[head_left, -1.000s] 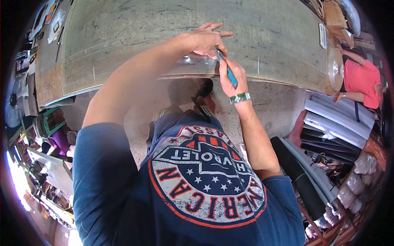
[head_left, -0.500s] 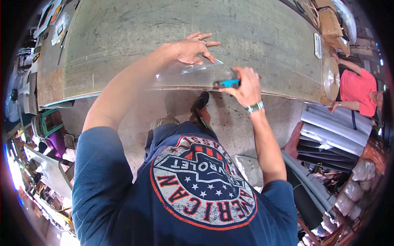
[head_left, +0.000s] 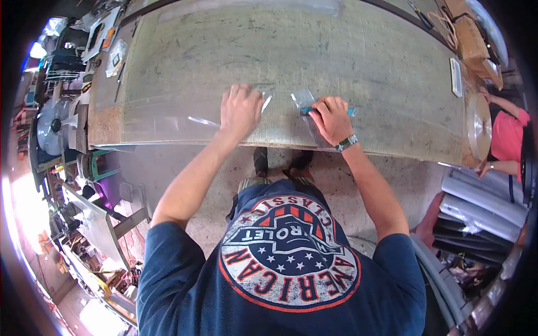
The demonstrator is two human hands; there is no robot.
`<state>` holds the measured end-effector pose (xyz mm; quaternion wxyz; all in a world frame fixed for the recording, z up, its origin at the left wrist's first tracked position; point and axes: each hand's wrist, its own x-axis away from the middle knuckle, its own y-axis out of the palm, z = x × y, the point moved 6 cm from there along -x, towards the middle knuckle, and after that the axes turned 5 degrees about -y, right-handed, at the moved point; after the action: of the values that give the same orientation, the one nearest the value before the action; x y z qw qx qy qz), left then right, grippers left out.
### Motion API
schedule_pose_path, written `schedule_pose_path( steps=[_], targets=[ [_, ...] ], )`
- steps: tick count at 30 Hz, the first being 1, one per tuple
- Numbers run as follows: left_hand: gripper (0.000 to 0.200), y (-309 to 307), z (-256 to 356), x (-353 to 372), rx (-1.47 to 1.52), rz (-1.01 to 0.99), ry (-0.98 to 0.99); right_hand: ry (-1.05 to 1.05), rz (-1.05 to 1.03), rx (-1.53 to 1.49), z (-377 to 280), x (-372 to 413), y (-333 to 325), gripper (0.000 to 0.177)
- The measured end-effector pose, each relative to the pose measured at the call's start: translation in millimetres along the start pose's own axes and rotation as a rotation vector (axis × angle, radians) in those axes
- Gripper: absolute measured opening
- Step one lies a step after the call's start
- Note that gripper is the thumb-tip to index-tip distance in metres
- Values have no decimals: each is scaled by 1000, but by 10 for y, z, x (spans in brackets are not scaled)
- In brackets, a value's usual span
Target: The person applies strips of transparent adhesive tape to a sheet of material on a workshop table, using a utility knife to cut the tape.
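Observation:
My left hand [head_left: 241, 112] is over the worktable near its front edge, fingers closed on a sheet of clear plastic film [head_left: 203, 121]. Shiny parts of the film show on both sides of that hand; the rest is hard to make out against the board. To the right, my right hand [head_left: 333, 120] grips a teal-and-black utility knife [head_left: 307, 111], held roughly level just above the tabletop. Its blade is hard to see. A small strip of clear film [head_left: 303, 97] sits right beside the knife, apart from my left hand.
The worn worktable [head_left: 196, 61] spans the view. A large tape-like roll [head_left: 479, 126] stands at its right end, near a co-worker in a red shirt [head_left: 510, 137]. Pliers [head_left: 421, 15] and a cardboard box [head_left: 471, 39] are at the far right. Wrapped rolls [head_left: 485, 210] lie below.
My left hand has gone from spread flat on the film to closed, drawn back nearer me. My right hand still holds the knife, now turned and farther onto the table. The view has shifted.

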<state>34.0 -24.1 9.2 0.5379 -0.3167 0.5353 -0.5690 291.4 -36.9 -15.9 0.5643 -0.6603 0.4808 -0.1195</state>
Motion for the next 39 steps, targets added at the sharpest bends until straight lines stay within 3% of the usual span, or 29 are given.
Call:
schedule_pose_path(
  steps=[3, 7, 13, 16, 19, 20, 23, 26, 28, 31, 34, 36, 38, 39],
  targets=[
    [41, -130, 122, 173, -27, -11, -105, 8, 18, -47, 16, -22, -35, 17],
    [51, -75, 68, 306, -2, 115, -251, 9, 74, -116, -50, -171, -111, 23],
    [51, 31, -64, 290, 342, 83, -235, -56, -36, -246, -412, -815, 238, 41],
    [50, -33, -112, 164, 758, -60, -415, -16, -125, -510, -505, -1097, 475, 42],
    [58, -220, -217, -44, 1176, -117, -463, 408, -520, -1234, -489, -1284, 735, 33],
    [60, -282, -264, -109, 1330, -141, -466, 391, -467, -1073, -482, -1421, 645, 21],
    [69, -420, -527, -335, 1597, -212, -674, 489, -327, -1072, -493, -1841, 502, 20],
    [47, -467, -806, -310, 1707, -791, -711, 573, -198, -1025, -285, -2264, 438, 18],
    [37, -426, -1002, -182, 1785, -981, -622, 643, -101, -994, 3, -2457, 387, 18],
    [32, -610, -1439, -143, 1782, -1093, -668, 759, 107, -888, 682, -2528, 208, 17],
    [28, -671, -2217, -360, 1317, -1094, -733, 850, 241, -777, 1490, -2340, -38, 20],
    [26, -769, -2742, -720, 1075, -1033, -721, 909, 310, -713, 1914, -2246, -201, 21],
    [23, -912, -3233, -1228, 800, -855, -611, 975, 373, -677, 2139, -2202, -257, 21],
    [21, -826, -3569, -1431, 835, -660, -636, 1008, 411, -666, 2248, -2220, -272, 21]
  ],
)
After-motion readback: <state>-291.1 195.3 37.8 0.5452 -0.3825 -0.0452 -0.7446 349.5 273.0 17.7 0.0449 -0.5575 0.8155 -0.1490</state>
